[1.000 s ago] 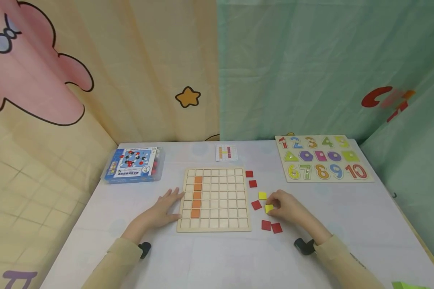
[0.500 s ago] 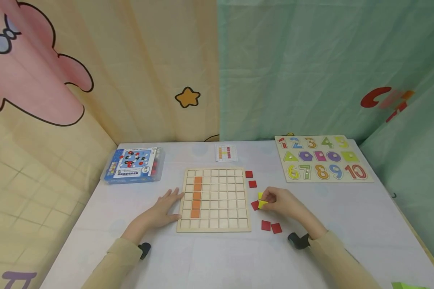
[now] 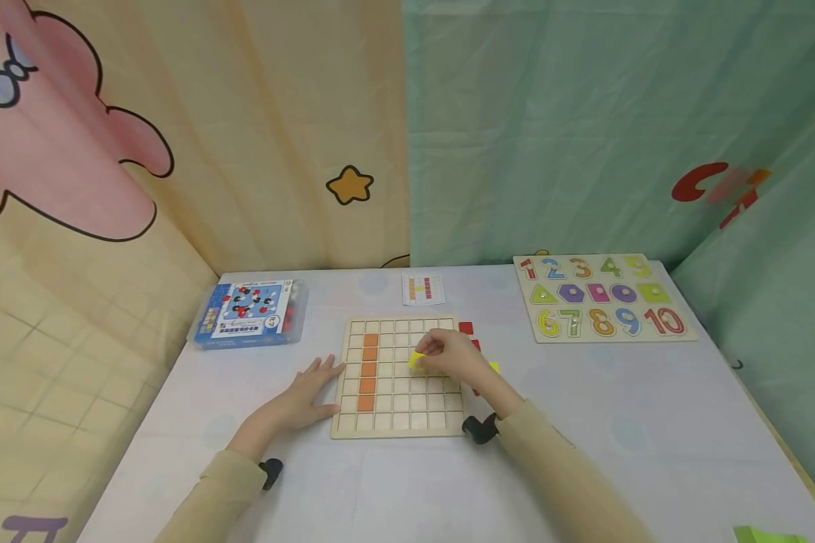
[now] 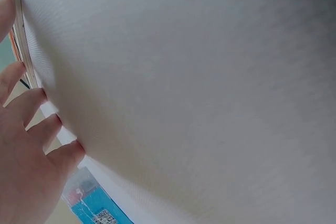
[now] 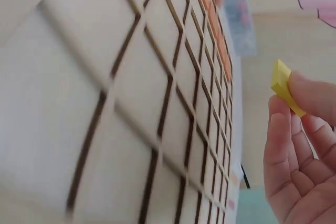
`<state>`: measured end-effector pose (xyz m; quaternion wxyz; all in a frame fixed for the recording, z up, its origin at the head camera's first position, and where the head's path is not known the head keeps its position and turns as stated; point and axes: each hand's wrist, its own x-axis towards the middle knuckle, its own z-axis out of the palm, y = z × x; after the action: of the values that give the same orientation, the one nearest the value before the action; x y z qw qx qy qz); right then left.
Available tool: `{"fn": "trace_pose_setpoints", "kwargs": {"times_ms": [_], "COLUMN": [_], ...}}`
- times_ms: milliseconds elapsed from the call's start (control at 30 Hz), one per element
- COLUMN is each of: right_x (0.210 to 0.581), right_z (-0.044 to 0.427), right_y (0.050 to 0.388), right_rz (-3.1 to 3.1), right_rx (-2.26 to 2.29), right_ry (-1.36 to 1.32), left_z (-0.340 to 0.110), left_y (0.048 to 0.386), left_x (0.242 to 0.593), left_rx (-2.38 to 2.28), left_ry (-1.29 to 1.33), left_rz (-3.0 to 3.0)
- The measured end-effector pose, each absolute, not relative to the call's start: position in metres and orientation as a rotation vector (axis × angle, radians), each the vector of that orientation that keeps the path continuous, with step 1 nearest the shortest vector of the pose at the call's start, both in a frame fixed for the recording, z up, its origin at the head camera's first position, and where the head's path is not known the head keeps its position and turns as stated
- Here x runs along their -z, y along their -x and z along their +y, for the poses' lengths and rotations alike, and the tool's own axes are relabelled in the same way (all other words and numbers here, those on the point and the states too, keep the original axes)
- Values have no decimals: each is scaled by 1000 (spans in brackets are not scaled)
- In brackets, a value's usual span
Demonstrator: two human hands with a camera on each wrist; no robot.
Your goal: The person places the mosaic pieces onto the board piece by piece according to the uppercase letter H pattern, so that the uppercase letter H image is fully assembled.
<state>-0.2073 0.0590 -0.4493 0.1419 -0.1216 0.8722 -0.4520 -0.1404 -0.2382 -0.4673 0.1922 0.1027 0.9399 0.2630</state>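
Observation:
A wooden grid board (image 3: 387, 422) lies mid-table with a column of orange square tiles (image 3: 367, 386) in its left part. My left hand (image 3: 306, 396) rests at the board's left edge, fingers spread, thumb and fingertips touching the rim. Above the board's right half, my right hand (image 3: 451, 354) pinches a yellow square tile (image 5: 283, 85) between thumb and fingers. In the right wrist view that tile is tilted and apart from the board. Right of the board lie red square tiles (image 3: 466, 328) and another yellow tile (image 3: 493, 366), partly hidden by the right arm.
A small pattern card (image 3: 422, 289) lies behind the board. At the back left stands a clear-and-blue plastic box (image 3: 247, 313). A number-and-shape puzzle board (image 3: 604, 302) lies at the back right. A green object (image 3: 764, 535) shows at the lower right corner.
My right hand has picked up a yellow tile from the right of the board and carried it left, over the grid. The left hand has stayed in place.

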Motion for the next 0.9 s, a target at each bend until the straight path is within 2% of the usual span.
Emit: {"fn": "trace_pose_setpoints", "kwargs": {"times_ms": [367, 900], "right_x": [465, 468], "right_z": [10, -4], "right_y": [211, 214], "right_rz": [2483, 2561], "right_rx": [1258, 1085], "right_ry": [480, 517], "left_z": [-238, -238], "left_y": [140, 141], "left_x": [468, 468], "left_rx": [-735, -720], "left_ry": [-282, -278], "left_rz": [2634, 2637]}}
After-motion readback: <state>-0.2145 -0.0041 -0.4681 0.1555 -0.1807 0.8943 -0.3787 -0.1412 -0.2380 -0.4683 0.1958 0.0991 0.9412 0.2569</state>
